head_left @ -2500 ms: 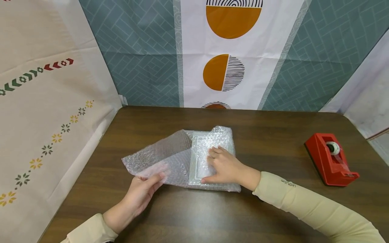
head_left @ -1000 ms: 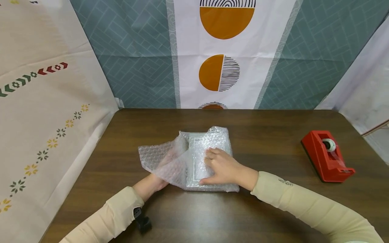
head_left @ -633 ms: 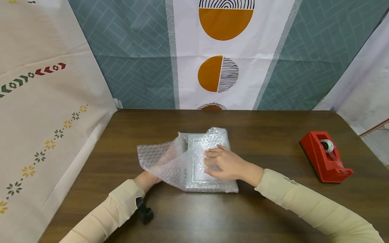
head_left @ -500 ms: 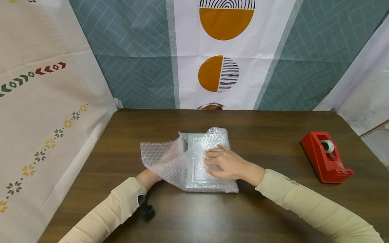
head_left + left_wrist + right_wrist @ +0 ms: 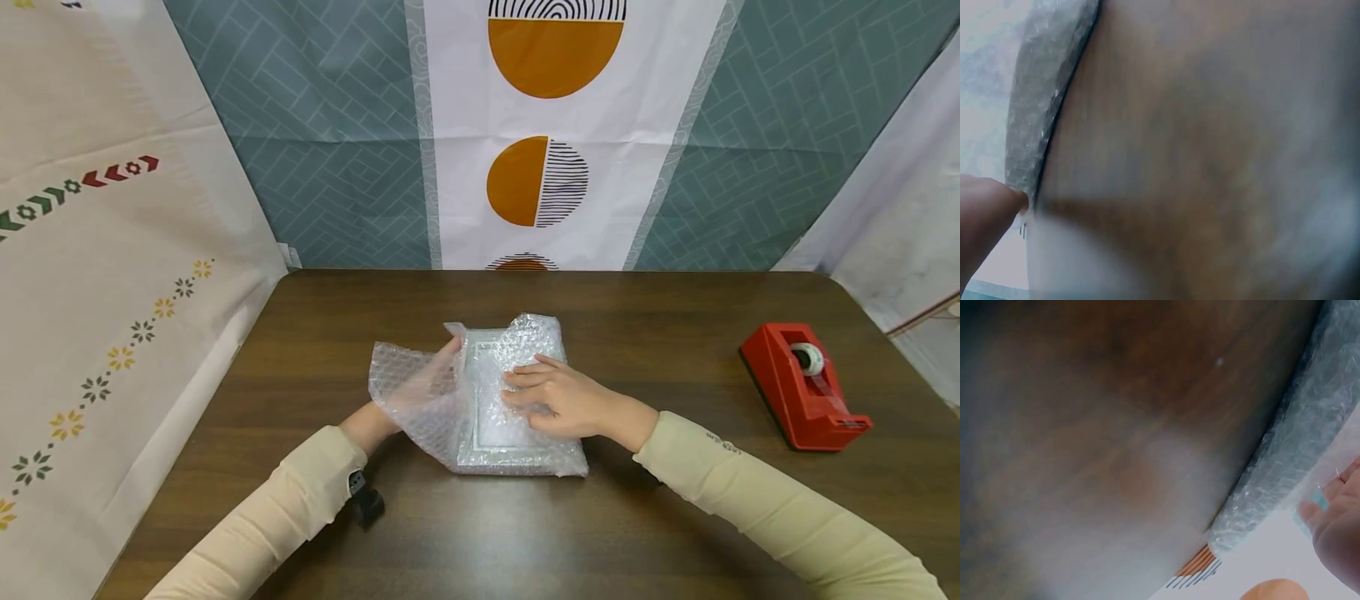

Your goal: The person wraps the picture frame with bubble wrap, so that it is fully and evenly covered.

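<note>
A pale-bordered picture frame point(image 5: 483, 417) lies on the table inside clear bubble wrap point(image 5: 543, 333). From its left side a loose bubble wrap flap point(image 5: 390, 367) stands partly raised. My left hand point(image 5: 422, 385) is beneath that flap and shows through it, fingers extended up to the frame's left edge. In the left wrist view, part of the left hand point(image 5: 988, 215) is at the wrap's edge. My right hand point(image 5: 558, 396) rests on the wrapped front with its fingers spread. The right wrist view catches the right hand point(image 5: 1341, 519) beside the bubbled side.
A red tape dispenser point(image 5: 813, 396) with a roll of tape stands at the right on the brown wooden table point(image 5: 660, 333). Patterned cloth point(image 5: 337, 167) hangs behind the table. A black wrist camera point(image 5: 366, 504) sits below the left sleeve.
My left hand has gone from pinching the flap's near edge to lying underneath it. The flap has risen and moved rightward toward the frame. My right hand stays on the frame, slightly shifted.
</note>
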A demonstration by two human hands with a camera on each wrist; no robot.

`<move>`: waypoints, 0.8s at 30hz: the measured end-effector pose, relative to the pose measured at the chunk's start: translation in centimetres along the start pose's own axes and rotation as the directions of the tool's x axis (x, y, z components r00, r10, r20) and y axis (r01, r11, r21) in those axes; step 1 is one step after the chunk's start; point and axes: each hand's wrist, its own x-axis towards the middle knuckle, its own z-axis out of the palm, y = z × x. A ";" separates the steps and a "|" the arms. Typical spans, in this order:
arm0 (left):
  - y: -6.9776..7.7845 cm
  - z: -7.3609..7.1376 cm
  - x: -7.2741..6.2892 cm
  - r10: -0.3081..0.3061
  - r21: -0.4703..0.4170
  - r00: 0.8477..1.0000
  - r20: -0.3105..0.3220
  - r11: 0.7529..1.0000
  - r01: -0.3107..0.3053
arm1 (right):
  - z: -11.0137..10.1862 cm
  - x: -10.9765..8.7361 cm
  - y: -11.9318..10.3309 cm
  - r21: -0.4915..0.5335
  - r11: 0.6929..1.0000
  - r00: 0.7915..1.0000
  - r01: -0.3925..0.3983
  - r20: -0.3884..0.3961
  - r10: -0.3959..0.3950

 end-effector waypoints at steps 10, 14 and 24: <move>-3.5 -2.1 1.7 0.099 0.519 0.995 -0.006 0.851 -0.082 | -0.1 -0.4 0.8 0.080 0.997 1.000 0.000 0.024 -0.002; -4.0 -2.4 1.9 0.143 0.568 0.990 -0.007 0.815 -0.114 | -0.2 -0.4 1.1 0.130 0.992 0.999 -0.010 0.049 0.003; -2.1 -1.9 2.0 0.109 0.587 0.993 -0.039 0.807 -0.065 | -0.3 -0.3 1.6 0.171 0.985 0.996 -0.012 0.089 -0.003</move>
